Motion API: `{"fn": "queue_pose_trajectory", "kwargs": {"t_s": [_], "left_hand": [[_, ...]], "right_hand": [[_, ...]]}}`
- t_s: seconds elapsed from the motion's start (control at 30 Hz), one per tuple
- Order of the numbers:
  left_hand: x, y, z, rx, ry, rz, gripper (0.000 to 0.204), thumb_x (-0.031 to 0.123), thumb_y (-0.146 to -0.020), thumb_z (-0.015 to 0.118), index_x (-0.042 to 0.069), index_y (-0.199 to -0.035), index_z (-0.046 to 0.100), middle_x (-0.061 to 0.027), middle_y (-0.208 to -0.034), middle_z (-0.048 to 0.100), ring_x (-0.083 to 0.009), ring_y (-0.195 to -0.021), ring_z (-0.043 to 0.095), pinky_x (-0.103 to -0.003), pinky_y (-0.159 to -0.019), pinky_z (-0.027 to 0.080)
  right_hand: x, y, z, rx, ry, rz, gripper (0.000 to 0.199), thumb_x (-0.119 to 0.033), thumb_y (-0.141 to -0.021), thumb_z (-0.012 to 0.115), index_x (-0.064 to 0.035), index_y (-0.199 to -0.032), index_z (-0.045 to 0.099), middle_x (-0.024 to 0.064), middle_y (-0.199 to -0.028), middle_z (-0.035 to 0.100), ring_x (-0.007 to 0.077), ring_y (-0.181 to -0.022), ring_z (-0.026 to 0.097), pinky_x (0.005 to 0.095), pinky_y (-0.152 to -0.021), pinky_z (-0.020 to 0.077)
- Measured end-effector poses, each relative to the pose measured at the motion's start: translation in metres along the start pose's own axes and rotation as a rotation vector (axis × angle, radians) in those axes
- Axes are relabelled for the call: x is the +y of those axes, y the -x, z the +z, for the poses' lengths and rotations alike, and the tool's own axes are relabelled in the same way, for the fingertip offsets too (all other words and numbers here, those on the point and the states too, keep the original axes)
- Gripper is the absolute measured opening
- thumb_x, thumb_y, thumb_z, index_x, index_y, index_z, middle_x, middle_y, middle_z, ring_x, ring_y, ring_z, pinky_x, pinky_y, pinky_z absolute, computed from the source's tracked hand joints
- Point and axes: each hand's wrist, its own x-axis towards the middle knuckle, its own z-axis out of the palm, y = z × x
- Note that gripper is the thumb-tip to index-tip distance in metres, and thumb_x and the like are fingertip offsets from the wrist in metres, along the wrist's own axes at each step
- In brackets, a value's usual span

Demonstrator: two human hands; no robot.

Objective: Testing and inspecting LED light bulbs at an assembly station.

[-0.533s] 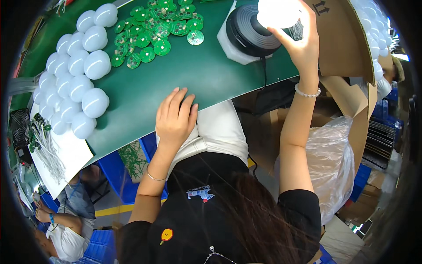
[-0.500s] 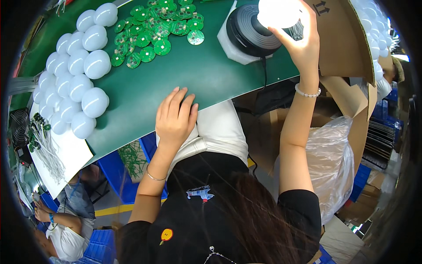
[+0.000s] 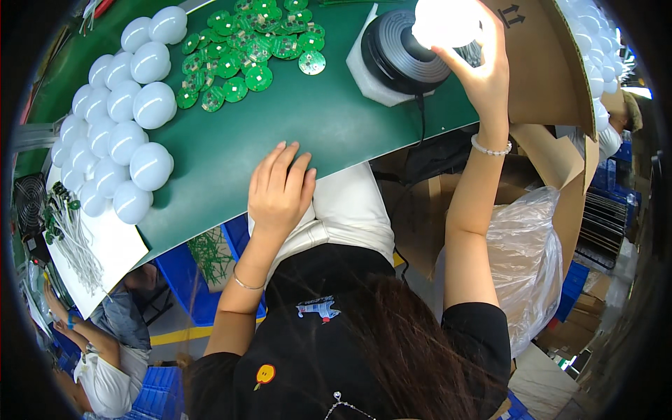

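Observation:
A brightly lit light bulb [image 3: 446, 22] is held by my right hand [image 3: 486, 66], its fingers curled round the glowing dome. It sits over a round black device with a ringed grey top [image 3: 402, 56]; whether the two touch I cannot tell. Under the device lies a white foam pad [image 3: 362, 73]. My left hand [image 3: 281, 185] rests at the front edge of the green table [image 3: 224, 157], fingers stretched out and holding nothing. Several round green circuit boards [image 3: 259, 49] lie in a pile beyond it. To the left stand rows of white bulb domes [image 3: 129, 101].
A white sheet [image 3: 115, 241] carries a bundle of white wires [image 3: 80, 245] at the table's left end. Right of the table stands an open cardboard box [image 3: 546, 77], with clear plastic [image 3: 525, 252] below. A co-worker [image 3: 108, 371] sits at lower left; more white bulbs [image 3: 591, 49] lie far right.
Both my hands stay almost where they were, and the bulb stays lit. The co-worker's arm at lower left has moved. The view has shifted very slightly.

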Motion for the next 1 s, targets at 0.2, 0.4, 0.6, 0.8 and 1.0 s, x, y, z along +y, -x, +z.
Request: {"fn": "queue_pose_trajectory", "kwargs": {"t_s": [0.2, 0.4, 0.6, 0.8, 1.0], "left_hand": [[0.0, -0.001, 0.0, -0.003, 0.006, 0.008, 0.018, 0.011, -0.074, 0.066, 0.01, -0.092, 0.066, -0.0055, -0.106, 0.062, -0.0245, -0.102, 0.06, -0.035, -0.083, 0.047], [-0.001, -0.001, 0.0, 0.001, -0.03, 0.033, 0.02, 0.014, -0.074, 0.066, 0.01, -0.093, 0.065, -0.0054, -0.104, 0.062, -0.0233, -0.101, 0.059, -0.034, -0.082, 0.048], [0.0, -0.002, 0.001, 0.007, -0.025, 0.031, 0.018, 0.014, -0.073, 0.066, 0.01, -0.091, 0.066, -0.0054, -0.104, 0.062, -0.023, -0.1, 0.059, -0.034, -0.082, 0.048], [0.0, -0.001, 0.0, 0.009, -0.039, 0.029, 0.018, 0.014, -0.074, 0.065, 0.01, -0.091, 0.066, -0.0053, -0.104, 0.062, -0.0231, -0.1, 0.059, -0.034, -0.082, 0.048], [0.001, -0.001, -0.001, -0.012, -0.003, 0.008, 0.019, 0.011, -0.074, 0.066, 0.009, -0.092, 0.065, -0.0065, -0.107, 0.062, -0.0258, -0.102, 0.059, -0.036, -0.083, 0.046]], "right_hand": [[0.018, 0.004, -0.01, -0.075, 0.328, -0.265, 0.056, -0.012, -0.07, 0.077, 0.0026, -0.117, 0.052, 0.0145, -0.115, 0.054, 0.0263, -0.108, 0.051, 0.0359, -0.094, 0.0393], [0.004, 0.008, -0.004, 0.017, -0.067, 0.088, 0.055, -0.012, -0.07, 0.078, 0.0024, -0.117, 0.052, 0.0134, -0.113, 0.055, 0.0256, -0.104, 0.053, 0.0361, -0.092, 0.0407], [0.031, 0.011, -0.01, -0.03, 0.13, -0.104, 0.065, -0.015, -0.072, 0.078, -0.0025, -0.127, 0.047, 0.0128, -0.126, 0.051, 0.0224, -0.113, 0.053, 0.0365, -0.097, 0.0433], [0.028, 0.013, -0.011, -0.021, 0.17, -0.105, 0.065, -0.013, -0.07, 0.079, -0.0017, -0.126, 0.047, 0.0128, -0.125, 0.052, 0.0225, -0.111, 0.055, 0.0358, -0.095, 0.045], [0.021, 0.014, -0.009, 0.0, 0.239, -0.179, 0.069, -0.012, -0.066, 0.081, -0.0019, -0.125, 0.046, 0.0132, -0.127, 0.051, 0.0226, -0.111, 0.054, 0.0336, -0.091, 0.0461]]}}
